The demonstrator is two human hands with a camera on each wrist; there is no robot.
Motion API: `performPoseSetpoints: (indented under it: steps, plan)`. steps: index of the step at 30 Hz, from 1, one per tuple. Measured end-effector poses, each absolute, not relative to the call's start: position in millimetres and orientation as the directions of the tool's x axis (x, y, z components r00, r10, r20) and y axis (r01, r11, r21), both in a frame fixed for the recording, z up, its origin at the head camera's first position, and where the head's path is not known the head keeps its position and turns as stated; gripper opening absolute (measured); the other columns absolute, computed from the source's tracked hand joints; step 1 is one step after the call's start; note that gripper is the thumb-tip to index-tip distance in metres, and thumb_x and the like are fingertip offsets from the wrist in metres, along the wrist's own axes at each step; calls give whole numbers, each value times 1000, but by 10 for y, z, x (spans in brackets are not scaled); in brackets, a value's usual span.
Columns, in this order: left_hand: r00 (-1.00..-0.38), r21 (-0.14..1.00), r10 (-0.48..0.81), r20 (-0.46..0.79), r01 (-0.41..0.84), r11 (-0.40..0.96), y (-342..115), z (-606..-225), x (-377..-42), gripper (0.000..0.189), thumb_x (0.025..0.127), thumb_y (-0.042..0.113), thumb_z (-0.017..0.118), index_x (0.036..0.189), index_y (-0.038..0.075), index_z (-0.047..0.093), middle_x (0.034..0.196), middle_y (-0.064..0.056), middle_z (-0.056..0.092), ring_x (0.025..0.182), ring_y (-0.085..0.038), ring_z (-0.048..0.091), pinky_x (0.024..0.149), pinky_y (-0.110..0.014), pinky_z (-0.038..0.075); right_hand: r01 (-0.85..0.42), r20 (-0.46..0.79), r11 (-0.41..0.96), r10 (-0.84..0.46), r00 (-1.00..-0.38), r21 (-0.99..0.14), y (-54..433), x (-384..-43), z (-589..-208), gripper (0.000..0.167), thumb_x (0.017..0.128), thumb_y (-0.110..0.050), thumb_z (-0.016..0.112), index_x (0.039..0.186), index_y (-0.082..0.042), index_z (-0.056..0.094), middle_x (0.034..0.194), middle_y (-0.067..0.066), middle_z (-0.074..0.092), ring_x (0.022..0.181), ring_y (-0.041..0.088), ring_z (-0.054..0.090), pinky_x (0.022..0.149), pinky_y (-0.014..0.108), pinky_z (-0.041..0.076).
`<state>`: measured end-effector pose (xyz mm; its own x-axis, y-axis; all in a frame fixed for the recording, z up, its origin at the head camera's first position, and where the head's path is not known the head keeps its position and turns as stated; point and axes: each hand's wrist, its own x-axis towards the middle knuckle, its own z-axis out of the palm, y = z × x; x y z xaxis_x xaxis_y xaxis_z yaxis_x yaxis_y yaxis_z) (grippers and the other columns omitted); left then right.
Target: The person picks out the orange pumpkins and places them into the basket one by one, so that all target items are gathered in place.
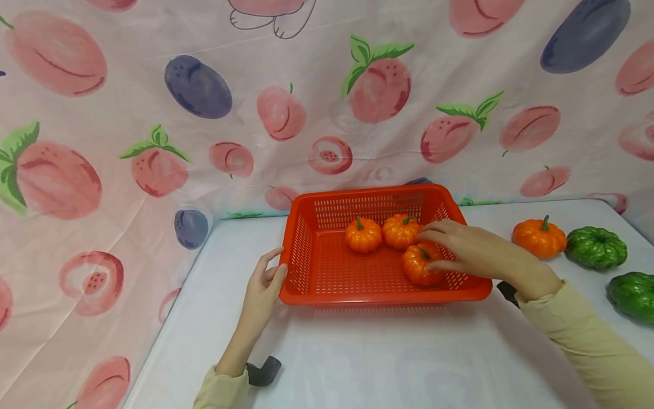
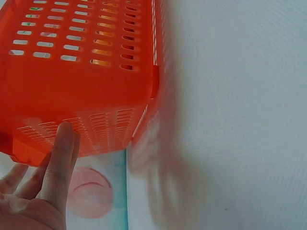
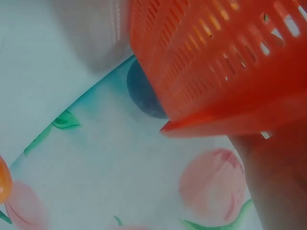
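Observation:
An orange-red plastic basket (image 1: 378,299) with slotted walls stands on the white table. In it are three small orange pumpkins: one pumpkin (image 1: 363,235) at the middle, a second pumpkin (image 1: 401,231) beside it, and a third pumpkin (image 1: 416,266) nearer the right end. My right hand (image 1: 462,250) reaches over the right rim and holds this third pumpkin, thumb on the near side and fingers across its far side. At the left end my left hand (image 1: 263,289) touches the basket's outside; the left wrist view shows its fingers (image 2: 60,158) extended against the wall.
Right of the basket lie another orange pumpkin (image 1: 539,237), a green pumpkin (image 1: 596,248) and a darker green one (image 1: 633,296) cut off by the picture edge. A fruit-printed cloth (image 1: 306,62) hangs behind and along the left of the table (image 1: 368,358).

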<state>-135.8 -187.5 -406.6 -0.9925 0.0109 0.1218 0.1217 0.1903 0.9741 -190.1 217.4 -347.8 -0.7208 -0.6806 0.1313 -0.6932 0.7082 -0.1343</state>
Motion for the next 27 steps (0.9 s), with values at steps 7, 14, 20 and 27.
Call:
performPoseSetpoints:
  steps: [7,14,20,27]
  plan:
    - [-993,975,10,121,121,188,-1870,-4062,-1366,42,103,23,57,143,21,47,112,-22,70,91,-20,70,76,-24,57,-692,151,710,-675,-722,-130,2228,-1891,-3432,56,82,-36,81,126,-6,64,126,12,61,117,30,57,91,49,54]
    - [-993,975,8,121,120,185,-1875,-4066,-1373,42,102,23,57,143,21,47,111,-22,70,89,-19,70,75,-24,57,-687,160,717,-669,-726,-116,2266,-1900,-3392,57,84,-36,80,128,-4,63,128,14,60,118,31,57,94,51,52]
    - [-993,976,4,115,114,185,-1879,-4068,-1372,42,102,24,57,142,22,48,110,-22,70,88,-18,70,74,-24,57,-679,171,724,-659,-732,-119,2310,-1898,-3368,59,83,-36,80,129,-4,62,129,14,60,120,33,56,94,52,51]
    - [-994,977,4,111,109,186,-1879,-4070,-1375,42,102,24,57,143,23,47,110,-22,70,90,-19,70,76,-24,57,-678,173,726,-657,-733,-115,2363,-1897,-3356,59,82,-33,81,130,-3,62,129,15,61,120,34,56,94,52,52]
